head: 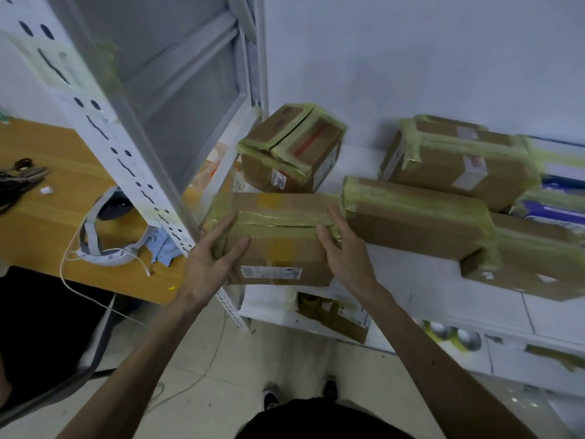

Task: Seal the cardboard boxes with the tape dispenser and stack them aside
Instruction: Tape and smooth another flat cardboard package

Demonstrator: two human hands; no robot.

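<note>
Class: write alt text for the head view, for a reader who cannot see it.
A left hand and right hand press the ends of a taped cardboard box at the front of a white shelf. More taped boxes lie behind and beside it.

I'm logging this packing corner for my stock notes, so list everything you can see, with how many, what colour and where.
held box: one, brown with yellow-green tape, shelf's front edge
other taped boxes: four, brown with yellow-green tape, on the shelf behind and right
shelf: one, white, against the wall
lower box: one, brown, level below
tape rolls: two, yellowish, level below, right
desk: one, orange-brown, left
strap: one, white, on the desk
cloth: one, blue, desk's edge
shoes: two, black, on the floor
left hand: one, flat on the held box's left end
right hand: one, on its right end
</note>
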